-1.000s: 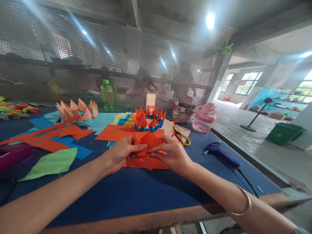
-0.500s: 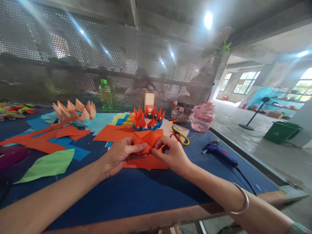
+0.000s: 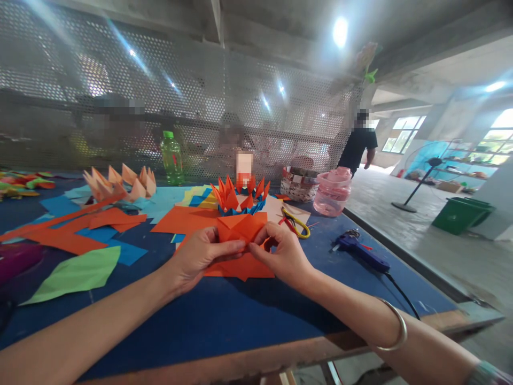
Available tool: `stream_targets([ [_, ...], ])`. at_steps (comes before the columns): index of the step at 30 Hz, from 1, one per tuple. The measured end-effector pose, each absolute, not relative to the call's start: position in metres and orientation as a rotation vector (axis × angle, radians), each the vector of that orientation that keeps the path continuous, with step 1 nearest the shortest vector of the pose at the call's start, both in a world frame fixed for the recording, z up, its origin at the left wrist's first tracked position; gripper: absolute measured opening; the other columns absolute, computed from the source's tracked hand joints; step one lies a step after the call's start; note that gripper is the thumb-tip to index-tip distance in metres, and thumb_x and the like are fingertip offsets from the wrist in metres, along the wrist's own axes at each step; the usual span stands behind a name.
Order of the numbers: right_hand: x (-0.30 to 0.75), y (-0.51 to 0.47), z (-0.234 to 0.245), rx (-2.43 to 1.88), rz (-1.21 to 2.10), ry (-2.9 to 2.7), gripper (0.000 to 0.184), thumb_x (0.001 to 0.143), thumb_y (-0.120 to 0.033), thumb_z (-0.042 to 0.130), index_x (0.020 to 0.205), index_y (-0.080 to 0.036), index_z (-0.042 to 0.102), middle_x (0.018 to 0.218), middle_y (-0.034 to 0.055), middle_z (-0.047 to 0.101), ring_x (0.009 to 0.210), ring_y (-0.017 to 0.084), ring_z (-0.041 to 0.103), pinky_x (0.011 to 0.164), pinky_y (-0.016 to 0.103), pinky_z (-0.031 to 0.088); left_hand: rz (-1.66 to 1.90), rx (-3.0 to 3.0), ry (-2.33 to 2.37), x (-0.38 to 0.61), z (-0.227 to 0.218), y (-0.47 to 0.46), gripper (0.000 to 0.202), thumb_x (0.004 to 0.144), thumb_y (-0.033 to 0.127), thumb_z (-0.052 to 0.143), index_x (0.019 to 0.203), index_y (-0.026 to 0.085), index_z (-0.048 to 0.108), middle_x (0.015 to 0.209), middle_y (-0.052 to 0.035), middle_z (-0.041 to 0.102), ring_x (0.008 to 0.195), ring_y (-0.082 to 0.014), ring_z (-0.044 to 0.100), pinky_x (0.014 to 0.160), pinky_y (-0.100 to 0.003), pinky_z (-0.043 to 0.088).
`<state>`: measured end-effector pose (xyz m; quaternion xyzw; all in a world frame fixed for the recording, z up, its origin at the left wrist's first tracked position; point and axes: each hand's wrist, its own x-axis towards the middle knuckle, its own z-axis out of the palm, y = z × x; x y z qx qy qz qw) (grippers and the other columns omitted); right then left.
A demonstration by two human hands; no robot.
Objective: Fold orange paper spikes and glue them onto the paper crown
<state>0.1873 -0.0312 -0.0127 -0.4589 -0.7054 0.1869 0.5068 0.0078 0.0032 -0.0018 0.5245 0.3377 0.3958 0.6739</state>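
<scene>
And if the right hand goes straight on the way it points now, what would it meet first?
The right hand would first meet the folded orange paper, which it touches; then probably the left hand, though depth is unclear.

Shows orange on the folded paper (image 3: 237,225) at frame centre, orange over blue on the spiky ring (image 3: 228,199) just above. Turns dark blue across the surface (image 3: 160,331), peach on the pointed ring (image 3: 129,175) at left, pale green on the lower-left sheet (image 3: 76,274). Goes pink on the jug (image 3: 332,195), red-and-white patched on the basket (image 3: 297,186), right of centre.
</scene>
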Motion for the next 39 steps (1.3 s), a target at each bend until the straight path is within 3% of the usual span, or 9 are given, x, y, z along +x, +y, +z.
stream_targets([
  [4, 0.1869, -0.0316, -0.0124, -1.091, 0.454, -1.692, 0.016, 0.077, -0.018, 0.061, 0.064, -0.018, 0.052, 0.068, -0.0023, 0.055, 0.061, 0.010, 0.049, 0.054, 0.023, 0.039, 0.854, 1.193, 0.745, 0.0085, -0.0012, 0.0014, 0.029, 0.061, 0.020, 0.085, 0.088, 0.020, 0.076, 0.085, 0.0000, 0.077, 0.077, -0.0111, 0.068, 0.071, -0.016, 0.055],
  [9, 0.1859, -0.0325, -0.0116, -1.090, 0.469, -1.698, 0.017, 0.078, -0.020, 0.061, 0.065, -0.018, 0.051, 0.067, -0.0023, 0.055, 0.061, 0.010, 0.049, 0.055, 0.023, 0.040, 0.924, 1.180, 0.797, 0.0094, -0.0002, 0.0013, 0.029, 0.060, 0.019, 0.086, 0.087, 0.021, 0.076, 0.084, 0.0010, 0.077, 0.074, -0.0115, 0.070, 0.070, -0.017, 0.056],
  [12, 0.1851, -0.0329, -0.0117, -1.083, 0.511, -1.665, 0.012, 0.077, -0.022, 0.064, 0.077, -0.019, 0.052, 0.074, -0.0024, 0.057, 0.062, 0.010, 0.050, 0.056, 0.023, 0.041, 0.932, 1.170, 0.815, 0.0098, 0.0005, 0.0014, 0.027, 0.060, 0.019, 0.086, 0.086, 0.020, 0.076, 0.084, -0.0002, 0.078, 0.073, -0.0121, 0.070, 0.069, -0.018, 0.057],
  [16, 0.1834, -0.0308, -0.0143, -1.075, 0.654, -1.518, 0.046, 0.073, -0.025, 0.069, 0.108, -0.023, 0.040, 0.079, -0.0038, 0.058, 0.066, 0.012, 0.055, 0.058, 0.024, 0.044, 0.958, 1.134, 0.849, 0.0099, 0.0027, 0.0014, 0.027, 0.057, 0.018, 0.086, 0.082, 0.018, 0.076, 0.082, -0.0016, 0.078, 0.070, -0.0128, 0.071, 0.067, -0.018, 0.057],
  [20, 0.1824, -0.0277, -0.0177, -1.051, 0.831, -1.466, 0.060, 0.071, -0.030, 0.072, 0.117, -0.023, 0.035, 0.078, -0.0044, 0.059, 0.065, 0.013, 0.057, 0.060, 0.025, 0.045, 0.965, 1.123, 0.878, 0.0091, 0.0056, 0.0008, 0.027, 0.058, 0.019, 0.086, 0.083, 0.018, 0.076, 0.085, -0.0023, 0.078, 0.070, -0.0124, 0.071, 0.068, -0.018, 0.058],
  [30, 0.1859, -0.0288, -0.0186, -1.052, 0.832, -1.504, 0.053, 0.076, -0.034, 0.070, 0.119, -0.023, 0.041, 0.081, -0.0018, 0.063, 0.069, 0.014, 0.060, 0.064, 0.027, 0.047, 0.968, 1.128, 0.872, 0.0095, 0.0051, 0.0004, 0.023, 0.061, 0.017, 0.084, 0.082, 0.018, 0.076, 0.085, -0.0016, 0.078, 0.070, -0.0121, 0.071, 0.067, -0.017, 0.057],
  [39, 0.1845, -0.0280, -0.0171, -1.008, 0.896, -1.480, 0.049, 0.076, -0.029, 0.068, 0.117, -0.023, 0.041, 0.080, -0.0011, 0.064, 0.074, 0.017, 0.064, 0.068, 0.030, 0.049, 0.963, 1.142, 0.877, 0.0094, 0.0036, 0.0020, 0.022, 0.061, 0.017, 0.084, 0.081, 0.017, 0.075, 0.084, -0.0039, 0.078, 0.073, -0.0145, 0.072, 0.069, -0.019, 0.058],
])
